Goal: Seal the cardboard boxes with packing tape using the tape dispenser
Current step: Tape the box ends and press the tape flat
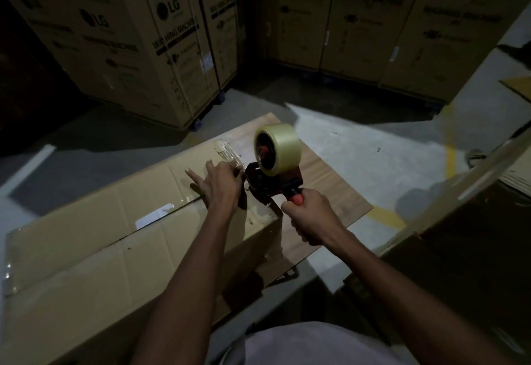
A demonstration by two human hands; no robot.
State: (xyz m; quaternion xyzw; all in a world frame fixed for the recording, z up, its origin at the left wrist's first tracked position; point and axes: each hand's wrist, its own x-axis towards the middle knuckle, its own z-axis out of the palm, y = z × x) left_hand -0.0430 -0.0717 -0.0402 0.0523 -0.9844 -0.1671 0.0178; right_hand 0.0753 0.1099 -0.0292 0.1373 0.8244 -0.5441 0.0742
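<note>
Grey concrete floor (pixel 359 146), stacked boxes (pixel 138 45)

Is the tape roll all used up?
No, the tape roll on the dispenser is thick with tape, and the right hand grips the handle.

Grey concrete floor (pixel 359 146) under flat cardboard sheet (pixel 330 192) and cardboard box (pixel 86 249).

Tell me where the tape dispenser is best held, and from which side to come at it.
By its red handle, taken from the near side, as the right hand does now. The handle sticks out of the tape dispenser toward the person, clear of the tape roll on top and of the front end at the cardboard box, where the left hand presses.
</note>
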